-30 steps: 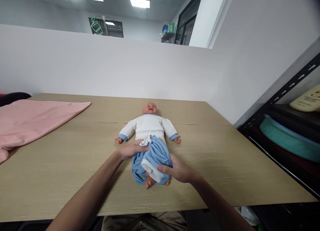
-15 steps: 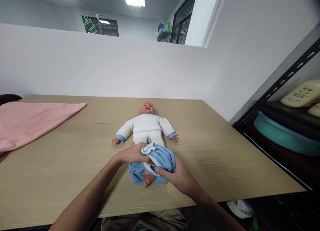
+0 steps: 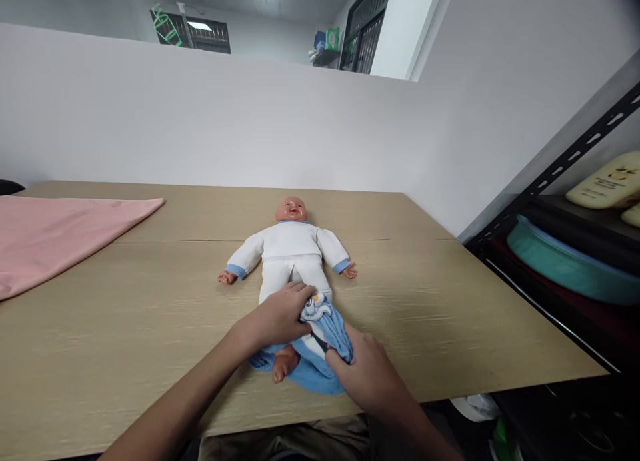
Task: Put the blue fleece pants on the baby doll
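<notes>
A baby doll (image 3: pixel 289 249) in a white suit with blue cuffs lies on its back in the middle of the wooden table (image 3: pixel 150 301), head away from me. A blue knitted garment (image 3: pixel 327 328) is bunched around its lower legs; one bare foot sticks out below. My left hand (image 3: pixel 277 318) grips the garment's upper edge at the doll's knees, fingers closed. My right hand (image 3: pixel 363 371) pinches the garment's right side near the table's front edge.
A pink cloth (image 3: pixel 55 238) lies spread on the table's left side. A black metal shelf (image 3: pixel 575 248) stands to the right, holding a teal round object (image 3: pixel 565 271) and pale yellow bottles (image 3: pixel 605 184). A white partition wall runs behind the table.
Both hands have drawn the blue garment down the doll's legs toward me, from its waist to below the knees. The white trousers now show.
</notes>
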Motion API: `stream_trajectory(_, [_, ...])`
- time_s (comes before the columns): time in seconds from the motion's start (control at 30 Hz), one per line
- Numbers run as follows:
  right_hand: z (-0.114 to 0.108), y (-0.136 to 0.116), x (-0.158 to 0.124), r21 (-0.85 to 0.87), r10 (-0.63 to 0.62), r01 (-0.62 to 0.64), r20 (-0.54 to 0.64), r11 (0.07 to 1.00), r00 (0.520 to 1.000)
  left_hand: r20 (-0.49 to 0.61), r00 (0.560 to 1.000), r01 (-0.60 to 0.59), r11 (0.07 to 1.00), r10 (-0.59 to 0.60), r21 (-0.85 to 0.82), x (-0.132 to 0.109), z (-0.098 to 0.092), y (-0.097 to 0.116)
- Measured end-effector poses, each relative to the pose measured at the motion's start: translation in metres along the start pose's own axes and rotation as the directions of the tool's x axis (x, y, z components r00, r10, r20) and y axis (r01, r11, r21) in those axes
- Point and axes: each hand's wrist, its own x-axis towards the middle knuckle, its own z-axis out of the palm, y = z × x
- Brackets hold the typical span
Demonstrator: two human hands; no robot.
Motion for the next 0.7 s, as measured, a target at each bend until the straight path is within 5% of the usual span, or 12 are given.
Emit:
stream_trajectory(0.17, [0.014,0.013,-0.015,-0.111,-0.117,0.095,-0.214,0.989,0.970,0.070,0.997,-0.015,0.995,0.022,-0.099,-0.004,0.001,0.001])
stream_trajectory(0.3, [0.023,0.025,-0.016,-0.163,-0.246,0.195,-0.402,0.967,0.882,0.080,0.996,-0.015,0.994,0.024,-0.110,-0.003,0.003,0.004])
stream_trajectory(0.47, [0.039,0.031,-0.019,-0.195,-0.260,0.180,-0.557,0.964,0.788,0.043,0.998,-0.029,0.991,0.035,-0.134,-0.001,0.012,0.001])
stream_trajectory(0.7, [0.072,0.040,-0.029,0.240,-0.068,0.216,-0.506,0.947,0.860,0.100,0.994,0.071,0.982,-0.054,-0.176,-0.003,0.003,0.001])
